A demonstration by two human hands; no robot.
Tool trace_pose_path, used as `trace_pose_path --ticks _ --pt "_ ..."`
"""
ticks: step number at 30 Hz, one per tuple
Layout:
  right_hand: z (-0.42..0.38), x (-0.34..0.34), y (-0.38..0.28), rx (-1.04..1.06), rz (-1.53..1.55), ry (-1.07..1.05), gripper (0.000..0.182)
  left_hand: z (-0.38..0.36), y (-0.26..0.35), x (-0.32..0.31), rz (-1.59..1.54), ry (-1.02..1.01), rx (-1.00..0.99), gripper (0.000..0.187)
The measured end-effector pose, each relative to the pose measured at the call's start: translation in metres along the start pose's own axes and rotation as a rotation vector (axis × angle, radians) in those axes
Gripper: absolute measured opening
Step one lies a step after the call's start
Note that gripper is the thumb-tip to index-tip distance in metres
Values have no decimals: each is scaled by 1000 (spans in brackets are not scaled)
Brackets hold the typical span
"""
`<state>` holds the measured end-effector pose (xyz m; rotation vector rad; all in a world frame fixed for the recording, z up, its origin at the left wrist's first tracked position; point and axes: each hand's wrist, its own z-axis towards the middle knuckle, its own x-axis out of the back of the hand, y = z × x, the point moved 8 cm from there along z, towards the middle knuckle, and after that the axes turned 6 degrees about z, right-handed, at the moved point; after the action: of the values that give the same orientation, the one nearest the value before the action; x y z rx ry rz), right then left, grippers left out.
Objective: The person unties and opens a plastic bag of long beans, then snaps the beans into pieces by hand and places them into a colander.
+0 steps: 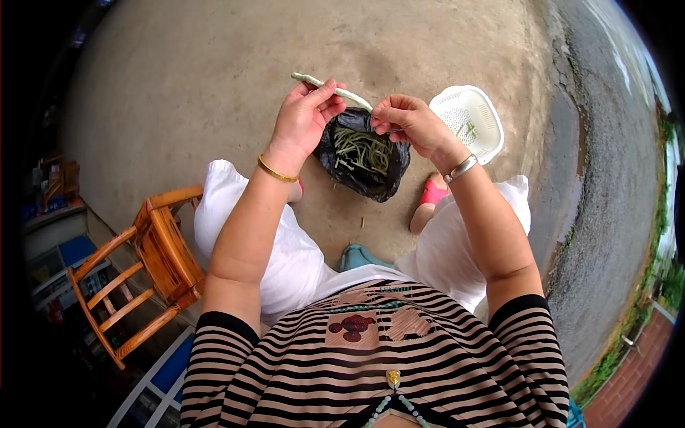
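Observation:
A long pale green bean (351, 96) stretches between my two hands, above a black plastic bag. My left hand (307, 114) is closed around its middle, with one end sticking out past the fingers. At the other end, the thumb and fingers of my right hand (410, 123) pinch the tip. Below them the black plastic bag (385, 187) stands wide on the ground, and many long green beans (362, 151) lie inside it. To the right is a white plastic basket (491, 135) with holes in its bottom, holding several short green bean pieces (468, 131).
A wooden chair (168, 257) stands at my left, beside blue-and-white shelving (75, 250). Between my legs is a teal seat edge (360, 257). Concrete floor (214, 85) spreads ahead, with a grey road (610, 178) at the right. A small bean scrap (362, 222) lies near my feet.

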<state>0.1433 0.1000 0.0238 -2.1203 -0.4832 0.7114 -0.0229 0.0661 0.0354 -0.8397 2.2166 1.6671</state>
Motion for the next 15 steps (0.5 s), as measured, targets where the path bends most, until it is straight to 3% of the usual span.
trace_pose_path --ticks 4,10,15 --pt "2 2 -4 84 15 72 9 -2 0 -4 24 12 -52 13" --pt "-7 5 -28 440 -436 335 12 -7 10 -9 170 116 -212 18" --pt "-13 -2 -34 461 -479 321 13 -12 12 -15 273 166 -281 20"
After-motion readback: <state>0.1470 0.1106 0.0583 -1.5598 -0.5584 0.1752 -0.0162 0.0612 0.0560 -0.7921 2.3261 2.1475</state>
